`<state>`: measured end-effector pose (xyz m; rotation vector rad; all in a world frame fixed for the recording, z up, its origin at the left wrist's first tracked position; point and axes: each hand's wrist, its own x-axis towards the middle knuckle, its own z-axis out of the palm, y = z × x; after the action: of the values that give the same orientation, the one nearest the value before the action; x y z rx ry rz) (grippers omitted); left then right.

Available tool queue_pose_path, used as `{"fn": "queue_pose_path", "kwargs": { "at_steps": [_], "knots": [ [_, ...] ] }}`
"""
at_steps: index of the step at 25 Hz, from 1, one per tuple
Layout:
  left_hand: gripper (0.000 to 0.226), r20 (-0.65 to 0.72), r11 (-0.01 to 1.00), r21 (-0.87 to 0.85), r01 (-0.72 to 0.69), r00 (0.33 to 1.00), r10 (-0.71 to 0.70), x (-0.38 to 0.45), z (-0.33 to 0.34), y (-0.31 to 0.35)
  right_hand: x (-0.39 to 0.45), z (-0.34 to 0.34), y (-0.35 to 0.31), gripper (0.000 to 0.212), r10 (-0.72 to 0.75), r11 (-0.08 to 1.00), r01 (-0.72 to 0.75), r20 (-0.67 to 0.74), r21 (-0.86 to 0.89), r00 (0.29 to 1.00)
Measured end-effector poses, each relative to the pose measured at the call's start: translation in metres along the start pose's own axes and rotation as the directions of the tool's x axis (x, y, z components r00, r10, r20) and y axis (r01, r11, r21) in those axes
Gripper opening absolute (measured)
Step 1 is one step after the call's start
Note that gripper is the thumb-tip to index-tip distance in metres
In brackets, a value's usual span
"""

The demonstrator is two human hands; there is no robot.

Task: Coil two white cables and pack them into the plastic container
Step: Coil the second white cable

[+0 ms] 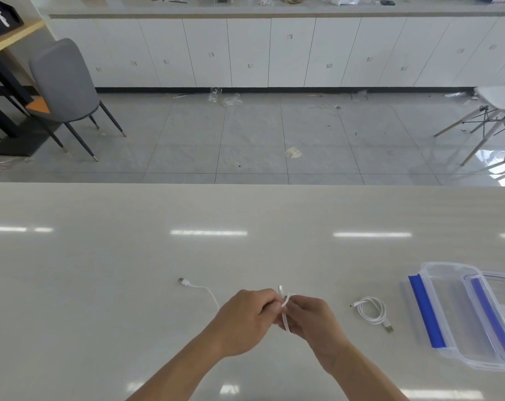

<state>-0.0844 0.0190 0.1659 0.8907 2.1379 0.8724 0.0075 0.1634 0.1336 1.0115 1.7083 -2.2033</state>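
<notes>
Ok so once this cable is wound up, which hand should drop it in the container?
Probably the right hand: the plastic container sits on the table at the far right, beyond the coiled cable. The left hand would have to cross over.

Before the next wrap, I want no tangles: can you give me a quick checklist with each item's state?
1. Both hands grip the white cable being wound: left hand, right hand: ok.
2. Its loose USB end lies free on the glossy white table: ok.
3. Second white cable, coiled, lies apart: ok.
4. Clear plastic container with blue clips is open: ok.
5. Winding is finished: not ok.
</notes>
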Motion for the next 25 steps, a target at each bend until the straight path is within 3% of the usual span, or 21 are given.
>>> {"fn": "queue_pose_path", "kwargs": {
  "at_steps": [2,4,8,10,13,15,17,20,22,25],
  "knots": [
    [0.022,-0.019,0.993,-0.117,-0.017,1.000,0.015,-0.006,0.011,-0.003,0.001,-0.004,-0.005,0.025,0.047,0.945,-0.067,0.071,0.320,0.996],
    [0.022,-0.031,0.977,-0.212,0.009,0.999,-0.016,-0.010,0.022,-0.009,0.003,-0.008,-0.008,0.028,0.066,0.856,-0.118,0.121,0.503,0.990],
    [0.026,0.038,0.908,-0.399,0.128,0.992,-0.124,-0.014,0.035,-0.023,0.004,-0.011,-0.019,0.033,0.060,0.739,-0.173,0.192,0.651,0.980],
    [0.028,0.079,0.894,-0.427,0.134,0.991,-0.110,-0.014,0.037,-0.031,0.002,-0.011,-0.022,0.035,0.030,0.748,-0.168,0.220,0.643,0.975],
    [0.028,0.162,0.897,-0.412,0.163,0.981,-0.104,-0.012,0.036,-0.040,-0.001,-0.013,-0.026,0.037,-0.031,0.808,-0.154,0.301,0.569,0.953],
    [0.029,0.246,0.931,-0.311,0.190,0.963,-0.114,-0.009,0.030,-0.046,-0.004,-0.016,-0.026,0.031,-0.038,0.867,-0.160,0.384,0.471,0.923],
    [0.029,0.307,0.974,-0.140,0.179,0.943,-0.129,-0.003,0.020,-0.048,-0.009,-0.017,-0.025,0.025,-0.017,0.951,-0.137,0.490,0.276,0.871],
    [0.020,0.277,0.991,0.081,0.110,0.952,-0.128,0.014,-0.001,-0.042,-0.013,-0.013,-0.018,0.024,0.093,0.996,-0.073,0.573,-0.058,0.814],
    [0.022,0.207,0.967,0.238,0.095,0.967,-0.146,0.023,-0.014,-0.033,-0.013,-0.006,-0.011,0.021,0.177,0.970,-0.058,0.527,-0.235,0.831],
    [0.035,0.116,0.945,0.317,0.079,0.986,-0.122,0.030,-0.024,-0.022,-0.009,0.003,0.000,0.023,0.202,0.920,-0.069,0.313,-0.387,0.928]
  ]
}}
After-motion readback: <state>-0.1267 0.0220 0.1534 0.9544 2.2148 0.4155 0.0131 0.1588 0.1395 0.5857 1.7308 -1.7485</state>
